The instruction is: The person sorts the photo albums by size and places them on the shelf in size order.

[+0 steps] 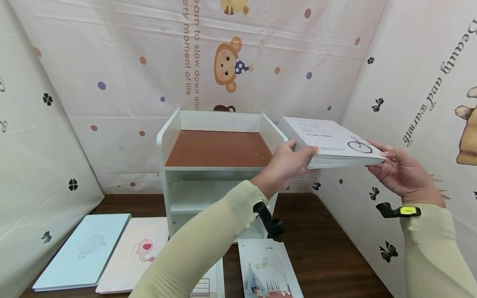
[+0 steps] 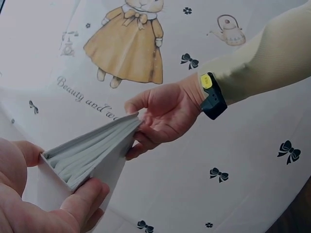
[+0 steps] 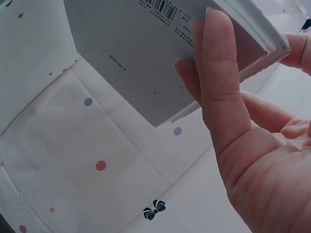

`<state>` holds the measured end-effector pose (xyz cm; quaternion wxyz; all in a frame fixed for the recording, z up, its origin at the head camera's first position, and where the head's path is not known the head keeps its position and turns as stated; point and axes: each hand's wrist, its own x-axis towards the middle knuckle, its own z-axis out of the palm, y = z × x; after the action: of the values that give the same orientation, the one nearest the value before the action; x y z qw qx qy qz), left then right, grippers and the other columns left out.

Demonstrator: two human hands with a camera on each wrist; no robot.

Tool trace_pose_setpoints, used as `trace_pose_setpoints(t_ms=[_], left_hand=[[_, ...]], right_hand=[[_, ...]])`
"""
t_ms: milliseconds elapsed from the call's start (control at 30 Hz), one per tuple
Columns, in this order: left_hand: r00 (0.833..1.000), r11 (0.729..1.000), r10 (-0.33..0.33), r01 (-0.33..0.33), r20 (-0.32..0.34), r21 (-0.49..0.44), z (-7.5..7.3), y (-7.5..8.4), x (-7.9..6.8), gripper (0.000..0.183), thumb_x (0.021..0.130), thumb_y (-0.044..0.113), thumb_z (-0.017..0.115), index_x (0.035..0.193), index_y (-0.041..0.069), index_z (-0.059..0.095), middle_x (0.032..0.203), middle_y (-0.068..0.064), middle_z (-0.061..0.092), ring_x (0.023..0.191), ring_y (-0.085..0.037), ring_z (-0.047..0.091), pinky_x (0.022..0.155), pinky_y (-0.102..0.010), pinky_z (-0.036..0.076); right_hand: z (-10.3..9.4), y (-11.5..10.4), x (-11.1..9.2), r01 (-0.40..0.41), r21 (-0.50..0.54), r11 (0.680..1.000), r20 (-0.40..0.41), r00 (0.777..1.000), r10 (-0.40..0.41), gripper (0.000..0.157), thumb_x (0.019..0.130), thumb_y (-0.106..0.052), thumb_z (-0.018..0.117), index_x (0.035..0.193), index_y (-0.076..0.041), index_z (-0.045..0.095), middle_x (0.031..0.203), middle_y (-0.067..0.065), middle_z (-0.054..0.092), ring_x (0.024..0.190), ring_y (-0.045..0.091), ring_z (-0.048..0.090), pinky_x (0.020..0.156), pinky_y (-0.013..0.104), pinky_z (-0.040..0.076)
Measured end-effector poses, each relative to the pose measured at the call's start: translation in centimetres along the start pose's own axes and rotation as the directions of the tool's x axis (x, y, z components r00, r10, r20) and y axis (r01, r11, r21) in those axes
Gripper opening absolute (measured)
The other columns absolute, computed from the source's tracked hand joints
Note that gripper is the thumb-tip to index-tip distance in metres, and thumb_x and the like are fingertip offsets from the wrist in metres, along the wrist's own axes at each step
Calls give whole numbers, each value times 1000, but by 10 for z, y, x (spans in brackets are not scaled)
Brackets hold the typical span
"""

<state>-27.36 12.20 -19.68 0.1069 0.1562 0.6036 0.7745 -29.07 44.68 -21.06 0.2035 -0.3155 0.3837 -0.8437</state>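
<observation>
Both hands hold a thick white book (image 1: 324,134) with a bicycle drawn on its cover, raised in the air at the right of the shelf. My left hand (image 1: 285,163) grips its near left corner, thumb on the cover. At the near right corner my right hand (image 1: 404,171) pinches it, fingers beneath. Its page edges (image 2: 92,148) face the left wrist view, between the left hand (image 2: 63,199) and the right hand (image 2: 165,114). A barcode shows on the book's back cover (image 3: 131,63) in the right wrist view, beside the right hand's fingers (image 3: 221,73).
A white shelf unit (image 1: 264,120) with a brown top board (image 1: 220,149) stands at the back of the dark wooden table (image 1: 320,248). A blue notebook (image 1: 85,248), a pink notebook (image 1: 138,252) and an illustrated booklet (image 1: 266,265) lie in front. Another booklet (image 1: 214,277) is partly hidden by the left sleeve.
</observation>
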Motion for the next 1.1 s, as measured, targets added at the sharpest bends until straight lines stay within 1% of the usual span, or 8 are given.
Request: trace_pose_setpoints(t_ms=[133,233,433,567,767,867,1000,1100], left_hand=[[1000,1000,-17,17,-11,7,0,2,0,54,84,27,71,132,24,47,98,4,65,83,-14,69,85,-41,55],[1000,1000,-18,18,-11,4,1,4,0,56,84,27,71,134,24,45,97,4,65,82,-14,69,85,-41,55],[1000,998,10,-9,17,-55,3,8,2,55,85,21,70,134,18,45,100,0,64,88,-15,67,77,-40,58],[1000,998,6,-4,17,-61,3,13,4,59,85,20,71,136,15,43,99,-1,66,88,-15,67,73,-38,58],[1000,999,-19,19,8,-31,3,19,3,69,85,22,71,144,16,35,96,0,66,86,-14,67,75,-38,58],[1000,1000,-25,25,7,-18,3,22,3,72,85,23,70,146,16,32,97,0,66,86,-14,67,77,-38,58],[1000,999,-21,21,7,-42,3,26,3,74,85,22,71,146,14,31,100,-3,67,88,-17,67,77,-40,58],[1000,997,-22,22,8,-78,3,29,3,75,84,20,71,147,14,30,101,-5,66,88,-19,67,76,-42,57]], right_hand=[[3,-1,1,7,-7,1000,-14,1000,-7,50,99,-2,9,148,-1,23,141,21,44,123,32,51,97,42,48],[4,-1,0,13,-20,1000,-27,1000,-13,50,99,-2,9,148,-2,23,141,21,45,123,32,52,97,42,48],[9,-4,0,19,-18,1000,-17,1000,-19,50,99,-2,8,148,-1,22,143,22,42,124,33,50,98,42,47],[12,-6,1,32,-8,999,-17,999,-32,50,99,-2,9,147,0,23,145,21,40,125,33,49,100,42,45],[14,-9,2,40,-9,999,-46,998,-41,50,100,-4,8,148,-2,23,145,21,40,125,33,50,100,41,44],[15,-10,3,47,-2,999,-42,998,-47,50,100,-3,9,147,-1,23,145,22,39,125,34,50,101,41,43],[18,-10,5,42,16,999,-26,999,-42,50,99,-3,8,148,0,21,146,21,38,125,34,49,102,41,42],[20,-11,6,43,12,999,-29,999,-43,50,99,-3,9,148,-1,21,146,21,38,125,34,49,102,41,42]])
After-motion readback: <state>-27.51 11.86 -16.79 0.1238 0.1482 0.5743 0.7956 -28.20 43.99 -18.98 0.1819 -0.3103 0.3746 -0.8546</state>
